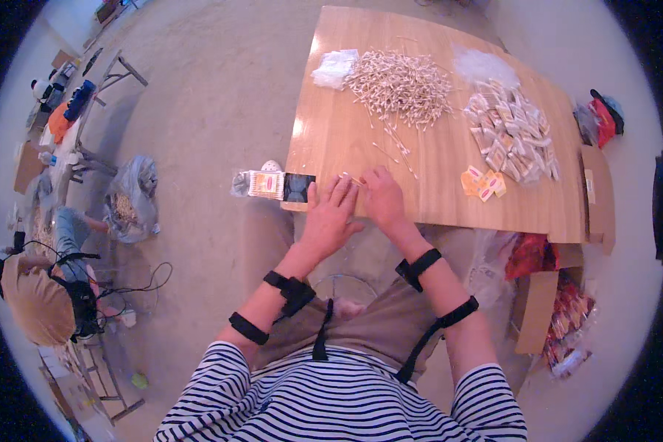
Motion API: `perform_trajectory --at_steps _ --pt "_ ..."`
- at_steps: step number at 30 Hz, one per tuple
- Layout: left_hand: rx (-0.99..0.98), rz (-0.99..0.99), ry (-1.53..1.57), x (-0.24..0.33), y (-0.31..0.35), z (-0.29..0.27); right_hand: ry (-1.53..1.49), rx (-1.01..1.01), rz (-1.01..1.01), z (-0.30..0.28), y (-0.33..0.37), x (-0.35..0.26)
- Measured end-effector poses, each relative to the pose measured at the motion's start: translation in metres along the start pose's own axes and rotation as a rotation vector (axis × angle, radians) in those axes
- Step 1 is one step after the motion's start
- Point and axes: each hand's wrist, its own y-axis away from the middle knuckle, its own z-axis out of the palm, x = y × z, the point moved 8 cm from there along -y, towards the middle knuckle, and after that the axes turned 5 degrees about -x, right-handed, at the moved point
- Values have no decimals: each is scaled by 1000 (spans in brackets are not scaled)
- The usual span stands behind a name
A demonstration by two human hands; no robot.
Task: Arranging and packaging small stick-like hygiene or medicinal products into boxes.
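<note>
At the table's near edge my left hand (pixel 330 219) lies with its fingers stretched out and fairly flat on the wood. Right beside it, my right hand (pixel 384 199) has its fingers curled in a pinch, with a cotton swab (pixel 352 178) showing between the two hands. To the left of my left hand, a clear pack of cotton swabs (pixel 266 184) with a yellow and white card juts past the table corner, next to a black flat piece (pixel 299 187). A few loose swabs (pixel 395 149) lie just beyond my right hand.
A large heap of loose cotton swabs (pixel 401 87) covers the far middle of the table (pixel 346 140). Filled packs (pixel 512 132) are piled at right, near yellow cards (pixel 483 182). Cardboard boxes (pixel 535 313) stand at lower right. Another person (pixel 40 298) sits at far left.
</note>
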Motion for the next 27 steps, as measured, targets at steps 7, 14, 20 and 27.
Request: perform_trajectory --at_steps 7,14,20,27 --pt "47 68 12 3 -14 -18 191 182 368 -57 15 57" --pt "9 111 -62 7 -37 -3 261 143 397 -58 12 79" --pt "18 108 -56 5 -37 1 213 142 210 -41 -21 43" --pt "42 104 -68 2 -35 3 148 27 189 -24 -8 37"
